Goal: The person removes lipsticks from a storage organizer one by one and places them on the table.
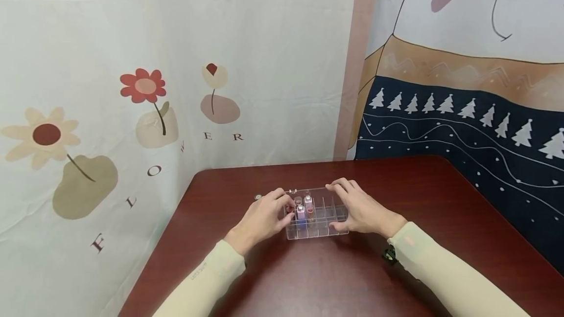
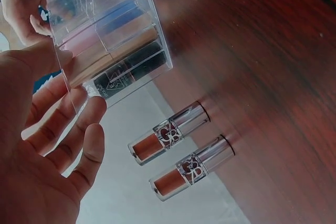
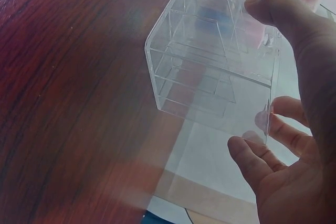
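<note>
A clear divided organizer point(image 1: 325, 212) sits on the table between both hands. My left hand point(image 1: 266, 212) holds its left end, thumb toward the front and fingers around the side; several of these fingers spread loosely in the left wrist view. At the right end my right hand point(image 1: 363, 209) spans the organizer, thumb in front and fingers behind. Inside, toward the left, stand a pink-and-blue tube point(image 1: 301, 214) and a second pink-topped tube point(image 1: 309, 204). A black labelled item point(image 2: 126, 77) fills the end compartment. The right compartments look bare in the right wrist view.
Two lip gloss tubes, one point(image 2: 169, 132) beside the other point(image 2: 191, 166), stand on the table just past the left hand. The dark red table point(image 1: 304, 283) reaches back to a printed curtain point(image 1: 273, 87). A navy patterned cloth point(image 1: 467, 131) hangs at the right.
</note>
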`<state>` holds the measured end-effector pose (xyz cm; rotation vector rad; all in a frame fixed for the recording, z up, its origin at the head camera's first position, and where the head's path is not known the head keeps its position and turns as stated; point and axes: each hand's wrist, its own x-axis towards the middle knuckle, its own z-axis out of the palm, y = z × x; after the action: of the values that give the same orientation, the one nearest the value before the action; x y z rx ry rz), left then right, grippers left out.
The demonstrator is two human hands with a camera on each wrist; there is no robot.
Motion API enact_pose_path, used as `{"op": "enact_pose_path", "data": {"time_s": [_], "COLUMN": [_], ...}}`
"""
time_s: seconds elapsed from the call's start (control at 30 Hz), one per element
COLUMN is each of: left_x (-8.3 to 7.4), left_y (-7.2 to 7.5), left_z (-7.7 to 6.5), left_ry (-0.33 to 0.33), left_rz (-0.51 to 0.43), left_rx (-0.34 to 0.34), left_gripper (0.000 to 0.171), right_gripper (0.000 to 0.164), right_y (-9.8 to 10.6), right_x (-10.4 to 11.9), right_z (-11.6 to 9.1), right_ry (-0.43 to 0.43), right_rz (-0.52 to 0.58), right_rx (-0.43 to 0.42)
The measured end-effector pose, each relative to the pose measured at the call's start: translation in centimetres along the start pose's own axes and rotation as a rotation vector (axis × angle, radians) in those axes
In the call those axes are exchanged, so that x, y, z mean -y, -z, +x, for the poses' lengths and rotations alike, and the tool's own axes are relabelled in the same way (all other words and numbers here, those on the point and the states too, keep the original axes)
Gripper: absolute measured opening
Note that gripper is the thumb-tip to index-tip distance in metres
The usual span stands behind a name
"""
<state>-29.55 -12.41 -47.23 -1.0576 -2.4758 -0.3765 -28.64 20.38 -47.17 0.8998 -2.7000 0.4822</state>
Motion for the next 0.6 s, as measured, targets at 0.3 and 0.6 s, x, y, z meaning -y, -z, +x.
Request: {"op": "enact_pose_path", "data": {"time_s": [0.3, 0.6], "left_x": [0.05, -0.08], "left_y": [0.02, 0.23], "left_z": [0.05, 0.07], "left_ry": [0.017, 0.026], "left_rz": [-0.032, -0.052], "left_rx": [0.005, -0.005], "left_gripper": [0.019, 0.018], "right_gripper": [0.100, 0.099], "right_y": [0.06, 0.04], "right_x": [0.11, 0.00], "right_z": [-0.09, -0.07], "right_ry": [-0.008, 0.000], "right_rz": [0.011, 0.014], "right_rx": [0.005, -0.007]}}
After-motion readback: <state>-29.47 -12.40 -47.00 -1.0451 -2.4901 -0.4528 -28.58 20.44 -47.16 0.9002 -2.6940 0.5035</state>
